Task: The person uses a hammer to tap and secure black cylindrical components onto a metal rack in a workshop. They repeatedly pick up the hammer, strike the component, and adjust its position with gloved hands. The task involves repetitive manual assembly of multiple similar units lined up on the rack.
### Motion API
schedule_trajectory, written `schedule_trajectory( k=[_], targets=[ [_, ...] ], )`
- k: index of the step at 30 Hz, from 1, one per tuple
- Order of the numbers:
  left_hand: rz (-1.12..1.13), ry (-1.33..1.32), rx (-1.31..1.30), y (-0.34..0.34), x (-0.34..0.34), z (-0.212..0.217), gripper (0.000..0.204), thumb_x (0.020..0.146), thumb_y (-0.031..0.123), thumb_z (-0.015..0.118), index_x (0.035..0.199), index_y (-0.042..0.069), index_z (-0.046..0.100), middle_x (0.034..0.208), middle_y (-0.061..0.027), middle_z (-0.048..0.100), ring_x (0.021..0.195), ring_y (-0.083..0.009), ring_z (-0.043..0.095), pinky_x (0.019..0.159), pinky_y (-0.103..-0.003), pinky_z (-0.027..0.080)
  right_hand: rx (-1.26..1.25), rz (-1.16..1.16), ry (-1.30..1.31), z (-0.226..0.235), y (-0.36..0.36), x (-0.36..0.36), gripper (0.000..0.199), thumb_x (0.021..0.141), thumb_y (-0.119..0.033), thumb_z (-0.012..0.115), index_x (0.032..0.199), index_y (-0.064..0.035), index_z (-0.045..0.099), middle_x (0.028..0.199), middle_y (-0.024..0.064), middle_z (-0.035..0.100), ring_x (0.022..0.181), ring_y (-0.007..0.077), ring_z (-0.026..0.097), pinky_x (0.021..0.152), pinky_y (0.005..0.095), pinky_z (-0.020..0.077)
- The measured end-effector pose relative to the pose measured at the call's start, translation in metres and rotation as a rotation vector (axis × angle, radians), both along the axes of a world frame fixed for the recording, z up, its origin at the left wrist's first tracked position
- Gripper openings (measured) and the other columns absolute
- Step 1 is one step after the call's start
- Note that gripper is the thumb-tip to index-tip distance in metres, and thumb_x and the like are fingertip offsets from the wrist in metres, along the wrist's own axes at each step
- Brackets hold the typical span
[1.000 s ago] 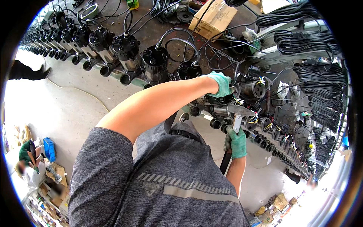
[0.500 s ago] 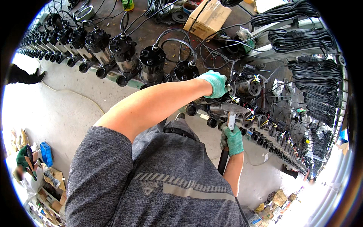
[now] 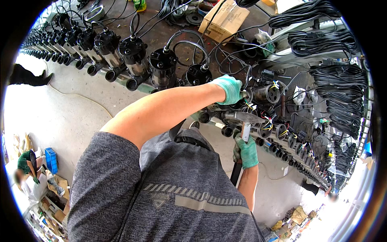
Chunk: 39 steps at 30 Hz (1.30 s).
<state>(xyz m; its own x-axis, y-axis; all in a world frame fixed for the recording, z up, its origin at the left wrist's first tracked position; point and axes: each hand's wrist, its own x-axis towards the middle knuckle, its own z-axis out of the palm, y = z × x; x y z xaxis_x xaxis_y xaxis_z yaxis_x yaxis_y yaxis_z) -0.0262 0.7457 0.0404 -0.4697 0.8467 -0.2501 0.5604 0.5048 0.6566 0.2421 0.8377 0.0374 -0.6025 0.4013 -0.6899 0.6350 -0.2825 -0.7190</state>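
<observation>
My right hand, in a green and grey glove, is closed round the handle of a hammer. The hammer's metal head is raised near a row of pump bodies, and its dark grip slants down below the hand. My left hand, gloved alike, curls over a black part at the bench edge; its fingertips partly hide that part. Beside it lies an open steel pump housing with coloured wire ends. Just left of my left hand stands a capped pump.
Capped pumps line the bench edge to the left, and open housings continue to the right. A cardboard box sits on the bench. Coiled black cables hang at the right. A person is at lower left.
The view has shifted slightly. The hammer has moved a little, while my left hand stays on the black part.
</observation>
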Motion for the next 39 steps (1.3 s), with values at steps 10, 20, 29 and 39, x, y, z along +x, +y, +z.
schedule_trajectory(
  k=[10, 20, 29, 39],
  targets=[
    [-0.017, 0.020, 0.000, 0.000, 0.000, -0.001, 0.054, 0.101, 0.050, 0.054, 0.113, 0.001, 0.071, 0.105, -0.0246, 0.073, 0.104, -0.0436, 0.068, 0.092, -0.049, 0.054, 0.108, -0.036, 0.006, 0.009, -0.004, -0.002, 0.018, 0.095, -0.014, 0.067, 0.102, -0.0060, 0.053, 0.057, 0.0023, 0.048, 0.037, 0.0145, 0.046, 0.033, 0.0315, 0.0375],
    [0.032, 0.050, 0.094, -0.003, 0.004, -0.009, 0.047, 0.101, 0.045, 0.057, 0.114, 0.002, 0.070, 0.107, -0.0234, 0.073, 0.105, -0.0434, 0.067, 0.094, -0.050, 0.053, 1.071, 0.429, -0.028, 0.063, 0.009, -0.045, 0.043, 0.099, -0.031, 0.066, 0.119, 0.0042, 0.050, 0.087, 0.0313, 0.067, 0.081, 0.0504, 0.066, 0.067, 0.0507, 0.0507],
    [0.383, -0.172, 0.614, -0.013, 0.026, -0.031, 0.049, 0.098, 0.041, 0.067, 0.123, -0.001, 0.062, 0.109, -0.0213, 0.073, 0.101, -0.0377, 0.071, 0.094, -0.045, 0.054, 1.130, 0.615, -0.112, 0.060, 0.030, -0.049, 0.050, 0.098, -0.028, 0.069, 0.127, 0.0080, 0.052, 0.085, 0.0270, 0.067, 0.077, 0.0434, 0.066, 0.069, 0.0465, 0.0518],
    [0.358, -0.428, 0.832, -0.027, 0.047, -0.095, 0.092, 0.066, 0.023, 0.095, 0.140, 0.005, 0.043, 0.130, -0.0124, 0.059, 0.120, -0.0220, 0.060, 0.106, -0.037, 0.050, 1.013, 0.324, 0.096, 0.092, 0.024, -0.048, 0.050, 0.098, -0.036, 0.072, 0.123, 0.0052, 0.057, 0.077, 0.0114, 0.064, 0.065, 0.0160, 0.057, 0.060, 0.0354, 0.0504]
  ],
)
